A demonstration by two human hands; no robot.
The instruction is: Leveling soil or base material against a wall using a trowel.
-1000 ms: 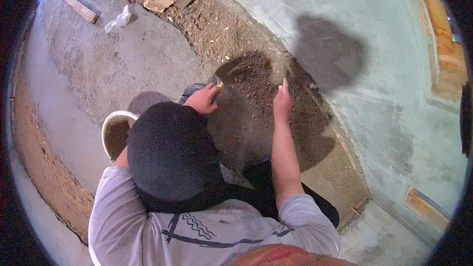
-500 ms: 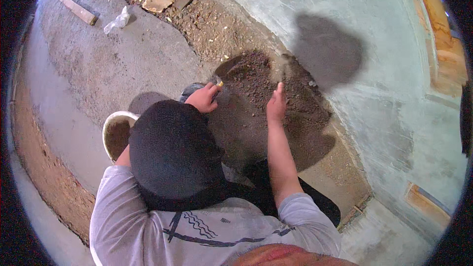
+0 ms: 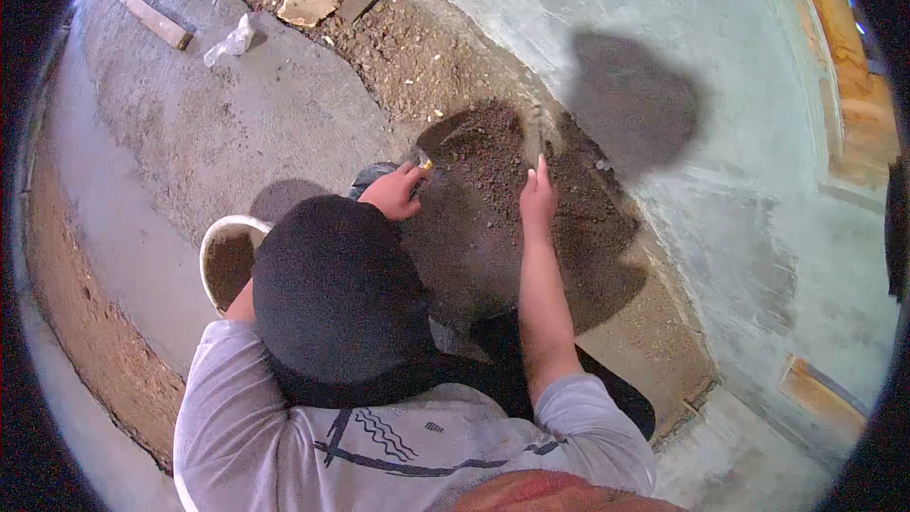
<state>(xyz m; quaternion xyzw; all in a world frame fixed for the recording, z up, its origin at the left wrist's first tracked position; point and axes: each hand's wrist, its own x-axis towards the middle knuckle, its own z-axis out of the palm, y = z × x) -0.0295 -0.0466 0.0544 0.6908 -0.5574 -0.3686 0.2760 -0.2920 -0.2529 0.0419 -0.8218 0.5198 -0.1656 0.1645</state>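
Observation:
My right hand [image 3: 537,201] is closed around a blurred, sandy-coloured trowel [image 3: 534,128], its index finger stretched along the tool. The trowel lies over a patch of dark, crumbly mortar mix [image 3: 479,171] on the ground. My left hand [image 3: 395,193] hangs past my bent, black-clad knee [image 3: 336,294], at the left edge of the mix. Its fingers are pinched round a small yellow-and-white thing [image 3: 424,163], too small to name. A dark shoe [image 3: 368,175] shows partly behind that hand.
A white-rimmed bucket [image 3: 206,256] stands left of my knee. Gravel and rubble [image 3: 408,57] stretch ahead, with broken tile pieces [image 3: 308,8] on top. On the grey concrete lie a wooden strip [image 3: 152,16] and a crumpled plastic bag [image 3: 232,42]. A smooth pale floor [image 3: 739,104] borders the right.
My right hand and the trowel have shifted slightly, the hand a little to the right. My left hand stays nearly in place, with the same small thing in its fingers.

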